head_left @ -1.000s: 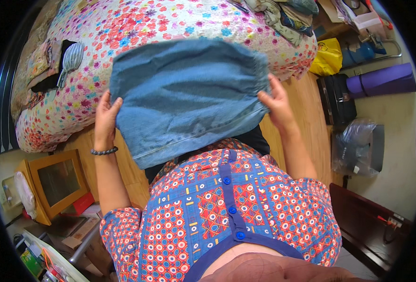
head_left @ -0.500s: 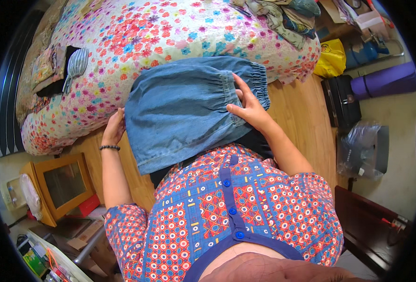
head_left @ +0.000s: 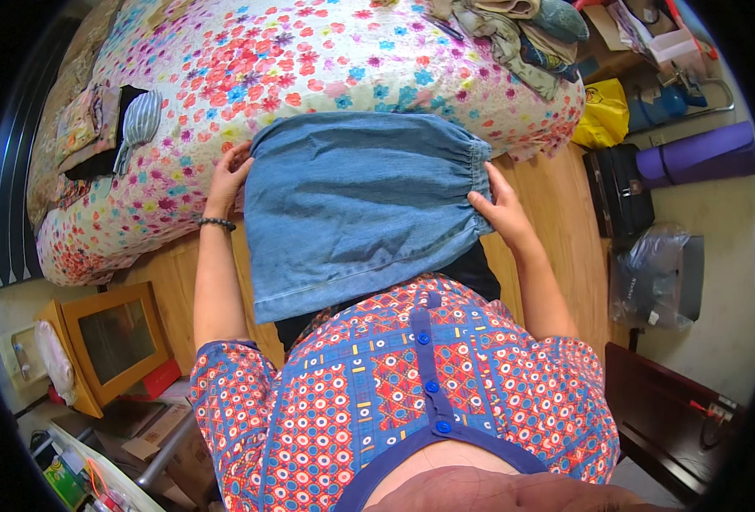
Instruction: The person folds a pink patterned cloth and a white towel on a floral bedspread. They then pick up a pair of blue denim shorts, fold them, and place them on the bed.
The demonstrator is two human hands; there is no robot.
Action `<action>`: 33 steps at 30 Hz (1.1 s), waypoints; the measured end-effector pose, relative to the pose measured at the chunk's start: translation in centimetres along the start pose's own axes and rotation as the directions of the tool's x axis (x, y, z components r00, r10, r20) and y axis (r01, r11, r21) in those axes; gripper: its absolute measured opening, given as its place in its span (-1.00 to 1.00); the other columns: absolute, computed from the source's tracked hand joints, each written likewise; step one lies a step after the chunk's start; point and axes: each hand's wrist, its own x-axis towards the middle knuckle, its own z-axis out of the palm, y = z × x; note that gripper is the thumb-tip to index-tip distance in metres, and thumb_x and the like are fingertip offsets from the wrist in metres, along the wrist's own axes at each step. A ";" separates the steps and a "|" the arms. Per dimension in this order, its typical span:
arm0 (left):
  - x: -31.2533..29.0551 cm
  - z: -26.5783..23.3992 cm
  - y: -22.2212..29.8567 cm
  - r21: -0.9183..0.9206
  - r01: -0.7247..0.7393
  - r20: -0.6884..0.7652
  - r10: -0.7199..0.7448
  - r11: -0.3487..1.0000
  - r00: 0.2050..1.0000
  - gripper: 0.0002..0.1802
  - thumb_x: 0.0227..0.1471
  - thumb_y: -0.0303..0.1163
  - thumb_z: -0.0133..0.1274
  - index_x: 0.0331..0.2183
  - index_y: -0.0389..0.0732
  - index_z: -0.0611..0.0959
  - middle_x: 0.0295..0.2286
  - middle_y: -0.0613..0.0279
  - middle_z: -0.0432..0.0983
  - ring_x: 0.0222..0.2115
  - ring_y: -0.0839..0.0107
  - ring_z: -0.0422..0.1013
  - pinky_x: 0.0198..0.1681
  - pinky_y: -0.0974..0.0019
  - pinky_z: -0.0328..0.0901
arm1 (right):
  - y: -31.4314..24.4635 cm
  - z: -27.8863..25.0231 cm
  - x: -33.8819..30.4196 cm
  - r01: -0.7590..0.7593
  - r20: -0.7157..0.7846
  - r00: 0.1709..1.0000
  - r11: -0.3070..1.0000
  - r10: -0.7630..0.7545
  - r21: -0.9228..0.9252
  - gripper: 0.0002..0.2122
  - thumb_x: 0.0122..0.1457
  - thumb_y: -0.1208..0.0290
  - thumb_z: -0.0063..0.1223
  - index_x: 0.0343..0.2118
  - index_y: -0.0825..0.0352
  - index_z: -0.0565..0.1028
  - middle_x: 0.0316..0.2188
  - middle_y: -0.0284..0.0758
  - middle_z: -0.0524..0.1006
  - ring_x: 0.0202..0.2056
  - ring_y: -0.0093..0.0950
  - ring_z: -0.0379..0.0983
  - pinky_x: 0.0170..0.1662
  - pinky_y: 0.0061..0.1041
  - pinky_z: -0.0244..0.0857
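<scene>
Spread flat before me is a blue denim skirt (head_left: 356, 209), its gathered elastic waistband on the right and its stitched hem on the left. My left hand (head_left: 229, 177) pinches the far corner of the hem. At the waistband, my right hand (head_left: 504, 207) grips the edge, thumb on top and the other fingers partly hidden. The cloth hangs between both hands in front of my body, its far side over the edge of the bed.
Beyond lies a bed with a flowered sheet (head_left: 326, 51), folded clothes (head_left: 91, 128) at its left and a clothes pile (head_left: 522, 43) at its far right. A wooden cabinet (head_left: 117, 337) stands lower left. To the right are a black bag (head_left: 620, 188) and a rolled purple mat (head_left: 702, 154).
The skirt's two layers at the waistband now lie together and smoother. My right hand has moved right onto the waistband's edge, and my left has slid away from me along the hem.
</scene>
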 end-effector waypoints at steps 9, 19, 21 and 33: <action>1.4 -1.1 -2.9 0.435 -0.178 -0.163 0.271 0.883 0.949 -0.77 0.12 -0.37 0.02 -0.20 -0.27 0.59 -0.29 0.28 0.54 -0.29 0.52 0.43 -0.19 0.47 0.30 | -0.4 0.7 0.6 -0.009 -0.038 0.999 0.999 0.008 -0.031 -0.35 0.06 0.51 0.13 0.19 0.49 0.07 0.15 -0.20 0.22 0.14 -0.46 0.14 0.19 -0.49 0.00; 0.2 -4.6 8.3 -0.521 -0.045 0.222 0.186 0.852 0.957 -0.78 0.15 -0.32 -0.04 -0.24 -0.25 0.54 -0.36 0.27 0.52 -0.34 0.50 0.43 -0.22 0.43 0.32 | -3.1 -0.5 0.1 -0.027 0.120 0.993 0.990 0.010 0.136 -0.38 0.06 0.58 0.09 0.19 0.38 0.10 0.04 -0.27 0.32 0.04 -0.50 0.26 0.09 -0.50 0.14; 1.2 -5.0 8.7 -0.450 0.000 0.259 0.130 0.893 0.957 -0.80 0.13 -0.35 -0.01 -0.23 -0.25 0.55 -0.36 0.28 0.51 -0.35 0.52 0.42 -0.24 0.46 0.31 | -2.3 -0.5 0.1 0.075 0.095 0.992 0.993 -0.083 0.088 -0.39 0.06 0.60 0.07 0.19 0.31 0.11 -0.01 -0.25 0.37 -0.01 -0.49 0.31 0.05 -0.49 0.20; -8.0 18.5 11.6 0.509 -0.760 0.607 0.458 0.404 0.649 -0.61 -0.17 -0.54 0.13 -0.18 -0.24 0.53 -0.19 0.07 0.44 -0.11 0.12 0.34 0.00 0.19 0.21 | -2.4 1.7 -2.2 0.258 -0.219 0.883 0.821 -0.414 -0.510 -0.68 -0.09 0.47 0.22 -0.21 0.36 0.48 -0.29 -0.24 0.38 -0.22 -0.31 0.38 -0.16 -0.39 0.29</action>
